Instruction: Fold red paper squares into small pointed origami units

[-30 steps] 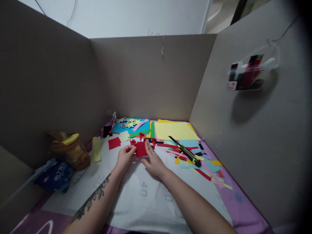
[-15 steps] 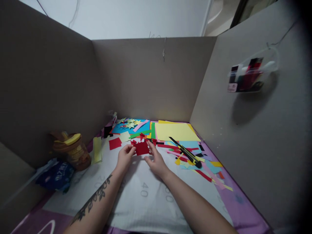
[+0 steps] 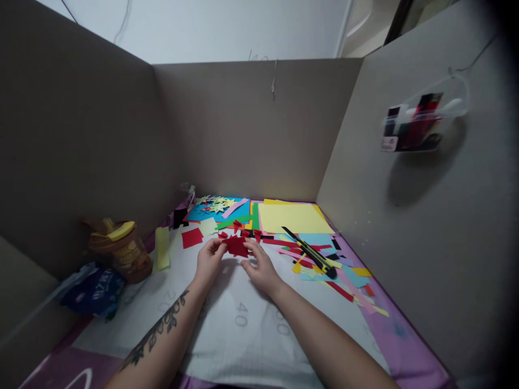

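Note:
A small piece of dark red paper (image 3: 235, 246) is held up off the sheet, tilted and slightly bent. My left hand (image 3: 210, 260) pinches its left edge between thumb and fingertips. The fingertips of my right hand (image 3: 261, 268) touch the paper's right edge, while its thumb stands apart below. Just behind the paper lie several small folded red pieces (image 3: 245, 233). A flat red square (image 3: 192, 237) lies to the left, near a pale green square (image 3: 208, 226). Right of my right hand, a black and yellow utility knife (image 3: 312, 254) rests on loose paper strips.
Yellow sheets (image 3: 294, 217) lie at the back, beside a blue sheet (image 3: 239, 212) bearing pale paper stars (image 3: 219, 206). Coloured scraps (image 3: 357, 278) spread at right. A brown cup with yellow lid (image 3: 132, 254) and a blue packet (image 3: 93, 289) stand left. Grey panels (image 3: 251, 129) enclose the table.
The red paper has tilted, its face now bent and seen at a sharper angle. Both hands stay almost in place, and the view has shifted slightly.

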Demonstrator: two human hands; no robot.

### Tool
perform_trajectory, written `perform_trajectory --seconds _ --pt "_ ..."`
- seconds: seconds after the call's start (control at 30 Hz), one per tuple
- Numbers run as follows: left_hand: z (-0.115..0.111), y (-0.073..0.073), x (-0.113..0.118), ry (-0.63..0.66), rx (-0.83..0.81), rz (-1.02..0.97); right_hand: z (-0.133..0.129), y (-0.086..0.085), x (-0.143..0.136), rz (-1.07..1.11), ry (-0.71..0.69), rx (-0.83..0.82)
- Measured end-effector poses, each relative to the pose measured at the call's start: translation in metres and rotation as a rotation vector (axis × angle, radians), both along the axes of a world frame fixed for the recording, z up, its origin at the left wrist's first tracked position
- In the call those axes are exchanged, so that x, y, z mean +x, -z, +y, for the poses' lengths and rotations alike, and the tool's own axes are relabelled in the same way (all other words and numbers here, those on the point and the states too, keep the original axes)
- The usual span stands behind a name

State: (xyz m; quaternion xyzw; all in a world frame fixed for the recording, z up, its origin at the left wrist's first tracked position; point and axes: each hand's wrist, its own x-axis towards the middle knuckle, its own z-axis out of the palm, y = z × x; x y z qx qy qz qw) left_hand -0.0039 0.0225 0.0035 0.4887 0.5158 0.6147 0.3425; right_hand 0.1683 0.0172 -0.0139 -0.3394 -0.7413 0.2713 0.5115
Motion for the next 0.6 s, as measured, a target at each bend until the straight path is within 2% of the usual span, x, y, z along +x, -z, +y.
perform_trajectory --seconds 0.13,0.33,0.47,0.6 --pt "-0.001 0.002 0.0 0.031 0.019 0.007 0.002 0.001 0.0 -0.038 0.023 0.048" --pt "-0.007 -0.005 0.006 0.208 0.011 -0.026 0.011 0.005 0.003 -0.106 0.06 0.107" --pt "-0.007 -0.006 0.01 0.217 -0.029 0.032 0.013 0.005 0.008 -0.13 0.039 0.147" --pt "-0.003 -0.002 0.008 0.167 -0.077 0.04 0.014 0.005 0.01 -0.124 0.045 0.148"
